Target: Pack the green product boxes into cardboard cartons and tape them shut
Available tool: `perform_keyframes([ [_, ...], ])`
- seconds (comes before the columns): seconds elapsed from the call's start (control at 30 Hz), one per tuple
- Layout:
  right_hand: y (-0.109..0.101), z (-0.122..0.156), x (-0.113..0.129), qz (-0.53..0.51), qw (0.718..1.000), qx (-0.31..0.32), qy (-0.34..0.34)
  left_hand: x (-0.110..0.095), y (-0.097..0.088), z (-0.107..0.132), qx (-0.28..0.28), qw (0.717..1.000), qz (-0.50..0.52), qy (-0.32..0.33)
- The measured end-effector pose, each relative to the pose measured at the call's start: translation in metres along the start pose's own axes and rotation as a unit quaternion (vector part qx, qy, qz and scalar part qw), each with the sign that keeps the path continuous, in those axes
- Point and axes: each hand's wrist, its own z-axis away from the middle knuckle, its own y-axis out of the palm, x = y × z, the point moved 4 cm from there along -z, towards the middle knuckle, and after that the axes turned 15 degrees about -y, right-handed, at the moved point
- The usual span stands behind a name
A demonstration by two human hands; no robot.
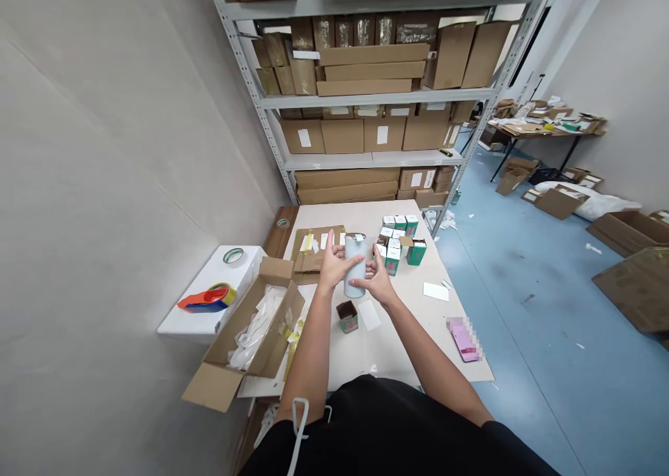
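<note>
A pale blue-white cylindrical bottle (355, 265) stands upright above the white table (397, 350), held between both my hands. My left hand (333, 261) cups its left side, fingers curled round it with some raised. My right hand (377, 279) presses on its right side, fingers pointing toward the bottle. Just below the bottle a small open green-and-brown carton (347, 316) sits on the table, with a white slip (369, 314) beside it. Several small green-and-white boxes (400, 241) stand behind my hands.
An open cardboard box (256, 329) with white plastic wrap sits at the table's left edge. A tape dispenser (208, 298) and tape roll (233, 256) rest on a white side stand. Flattened cardboard (313, 251) lies behind. A pink packet (464, 339) lies right. Shelving (366, 100) holds cartons.
</note>
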Motion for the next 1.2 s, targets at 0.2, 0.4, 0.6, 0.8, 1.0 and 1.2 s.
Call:
perform_keyframes([
  [0.2,0.006,-0.002,-0.004,-0.042,0.998,0.044,0.031,0.0,-0.006,-0.003,0.075,0.996,0.051,0.013],
  [0.4,0.014,0.0,-0.002,-0.009,0.999,0.051,0.009,0.009,-0.009,-0.009,0.019,0.998,0.063,0.006],
  [0.6,0.01,0.002,-0.019,0.063,0.997,0.035,0.023,0.016,-0.02,-0.01,0.003,0.999,0.044,0.029],
  [0.8,0.009,0.016,-0.052,0.174,0.983,0.017,0.045,0.026,-0.033,-0.017,-0.056,0.991,-0.117,0.015],
  [1.0,0.005,0.037,-0.099,0.168,0.982,0.023,0.089,0.072,-0.045,-0.028,-0.04,0.993,-0.096,-0.057],
  [1.2,-0.02,0.089,-0.167,0.18,0.956,-0.026,0.229,0.125,-0.065,-0.023,-0.006,0.993,-0.084,-0.081],
])
